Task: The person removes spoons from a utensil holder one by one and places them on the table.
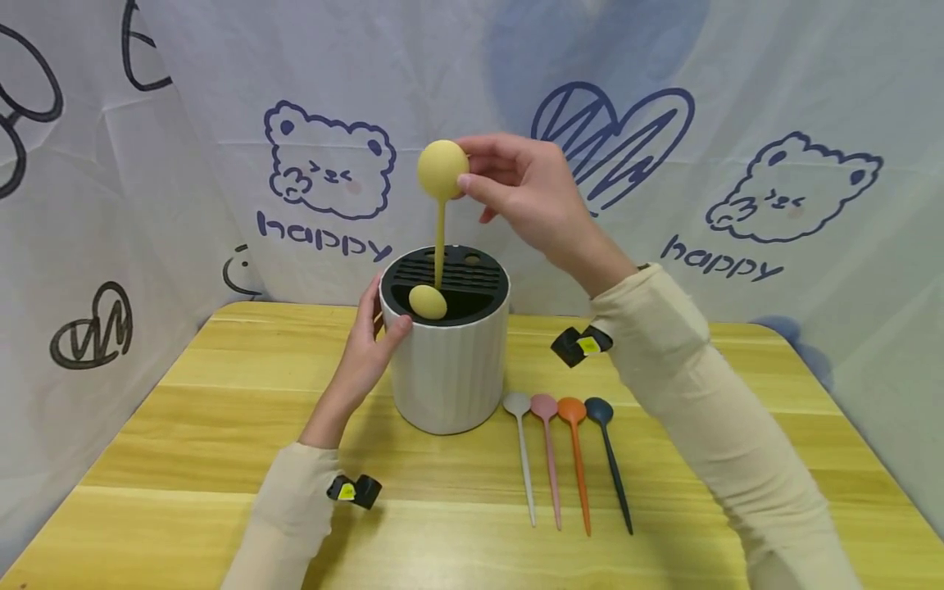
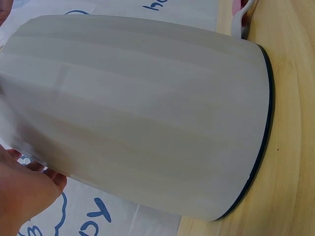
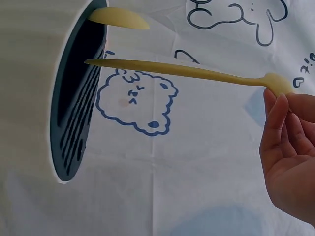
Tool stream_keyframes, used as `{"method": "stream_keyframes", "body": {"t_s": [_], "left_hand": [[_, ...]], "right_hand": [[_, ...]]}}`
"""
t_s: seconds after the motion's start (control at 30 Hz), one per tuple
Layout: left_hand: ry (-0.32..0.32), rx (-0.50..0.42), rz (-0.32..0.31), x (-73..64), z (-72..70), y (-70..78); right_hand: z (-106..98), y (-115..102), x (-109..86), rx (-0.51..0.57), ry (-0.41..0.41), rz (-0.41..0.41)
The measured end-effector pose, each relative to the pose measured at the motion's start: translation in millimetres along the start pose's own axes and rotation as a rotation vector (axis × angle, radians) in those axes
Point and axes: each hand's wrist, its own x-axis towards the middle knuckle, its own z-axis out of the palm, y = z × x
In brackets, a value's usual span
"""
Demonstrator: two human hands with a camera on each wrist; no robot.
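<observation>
By its bowl, between thumb and fingers, my right hand (image 1: pixel 531 188) pinches a yellow spoon (image 1: pixel 441 238), its handle pointing down. The handle's tip is at the dark slotted top of a white ribbed utensil holder (image 1: pixel 450 377); in the right wrist view the spoon (image 3: pixel 187 70) lines up with that opening. Another yellow spoon (image 1: pixel 428 302) sits in the holder's large front compartment, only its bowl showing. My left hand (image 1: pixel 369 348) grips the holder's left side near the rim, thumb at the front. In the left wrist view the holder's wall (image 2: pixel 142 113) fills most of the picture.
Right of the holder, a white spoon (image 1: pixel 524 459), a pink spoon (image 1: pixel 550 459), an orange spoon (image 1: pixel 578 463) and a dark blue spoon (image 1: pixel 614 459) lie in a row on the wooden table (image 1: pixel 184 492). A printed cloth (image 1: pixel 457 74) hangs behind.
</observation>
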Motion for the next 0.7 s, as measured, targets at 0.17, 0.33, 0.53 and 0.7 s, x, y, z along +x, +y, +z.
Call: {"method": "stream_keyframes", "body": {"t_s": [0.17, 0.33, 0.53, 0.7], "left_hand": [[0.002, -0.005, 0.0, -0.2, 0.6, 0.0], [0.006, -0.003, 0.002, -0.1, 0.7, -0.1], [0.005, 0.001, 0.002, -0.4, 0.7, -0.9], [0.008, -0.003, 0.011, -0.8, 0.8, -0.5]], "right_hand": [[-4, -7, -3.2, 0.0, 0.018, -0.053], [-8, -15, -5.8, 0.038, 0.033, -0.075], [-15, -20, -10.5, 0.08, 0.047, -0.091], [-20, -20, -14.0, 0.112, 0.05, -0.103]]}}
